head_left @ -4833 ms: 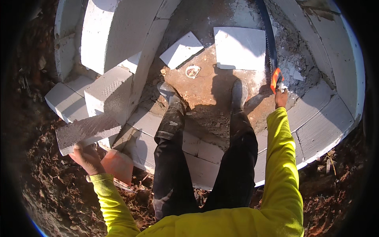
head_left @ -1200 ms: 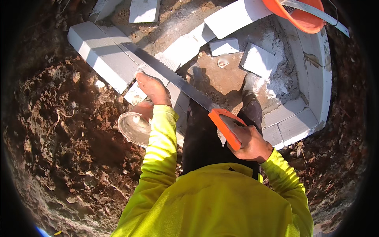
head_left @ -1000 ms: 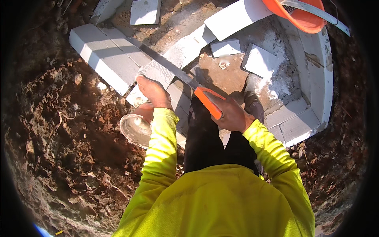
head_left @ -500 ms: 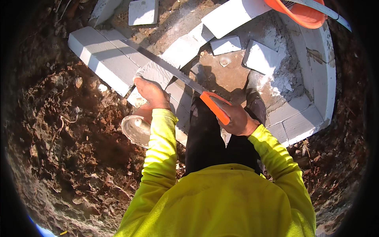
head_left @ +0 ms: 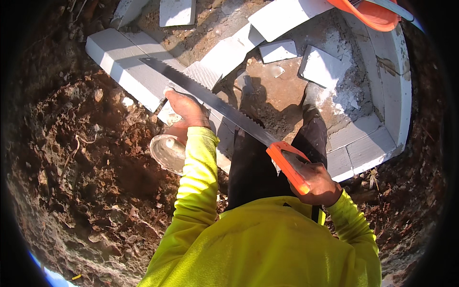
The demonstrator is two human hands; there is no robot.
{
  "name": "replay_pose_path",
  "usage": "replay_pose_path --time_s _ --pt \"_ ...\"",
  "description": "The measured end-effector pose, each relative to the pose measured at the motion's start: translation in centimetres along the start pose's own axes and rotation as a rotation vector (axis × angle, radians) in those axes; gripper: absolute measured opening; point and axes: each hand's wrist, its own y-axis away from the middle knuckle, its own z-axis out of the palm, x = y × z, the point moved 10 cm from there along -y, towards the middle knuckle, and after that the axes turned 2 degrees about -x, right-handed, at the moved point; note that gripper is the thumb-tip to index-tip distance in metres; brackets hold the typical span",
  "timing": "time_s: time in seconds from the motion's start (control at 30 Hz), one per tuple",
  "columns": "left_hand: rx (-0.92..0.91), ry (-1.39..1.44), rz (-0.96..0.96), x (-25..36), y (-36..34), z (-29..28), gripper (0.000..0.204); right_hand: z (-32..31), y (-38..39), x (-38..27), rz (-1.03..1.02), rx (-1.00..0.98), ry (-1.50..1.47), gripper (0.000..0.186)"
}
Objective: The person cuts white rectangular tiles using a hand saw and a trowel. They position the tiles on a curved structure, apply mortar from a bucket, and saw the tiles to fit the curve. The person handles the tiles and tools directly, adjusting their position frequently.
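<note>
My right hand [head_left: 318,184] is closed round the orange handle of a hand saw [head_left: 210,99], low and near my body. Its toothed grey blade slants up to the left, across a pale block [head_left: 203,74] on the low block wall [head_left: 138,71]. My left hand [head_left: 189,109] grips the block beside the near side of the blade, thumb toward the blade; its other fingers are partly hidden. Below the left wrist lies a round, pale, dirty dish-like object [head_left: 166,152], partly covered by the forearm.
My feet stand on soil inside the block enclosure. Loose white pieces [head_left: 278,51] and a white slab [head_left: 321,67] lie ahead, near white powder. An orange bucket [head_left: 375,16] is at the far right. Rough brown earth [head_left: 95,177] spreads outside the wall.
My right hand has drawn the saw back toward my body, down and to the right, so the blade's tip sits nearer the block. My left hand stays at the block.
</note>
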Motion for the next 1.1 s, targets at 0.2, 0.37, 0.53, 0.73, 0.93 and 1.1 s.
replay_pose_path --time_s 0.2,0.37,0.53,0.73,0.93,1.1 --pt "0.037 -0.051 0.054 1.1 1.2 1.2 0.054 0.6 -5.8 0.3 0.068 -0.102 -0.123 0.078" --pt "-0.098 0.089 -0.090 0.5 1.4 1.3 0.043 1.3 1.0 -1.9 0.037 -0.107 -0.068 0.090" --pt "-0.031 -0.209 0.156 0.5 -0.8 0.2 0.043 0.4 -6.3 -1.0 0.088 -0.101 -0.137 0.071" --pt "-0.063 -0.101 -0.017 -0.3 -0.9 -0.6 0.060 1.0 -3.4 -1.3 0.212 -0.166 -0.139 0.081" --pt "0.023 -0.277 0.057 -0.2 -1.4 -0.9 0.063 1.1 -8.8 2.6 -0.043 0.070 -0.184 0.074" --pt "0.040 -0.133 0.008 1.7 1.4 0.7 0.066 1.4 -5.6 0.4 -0.046 0.038 -0.097 0.080"
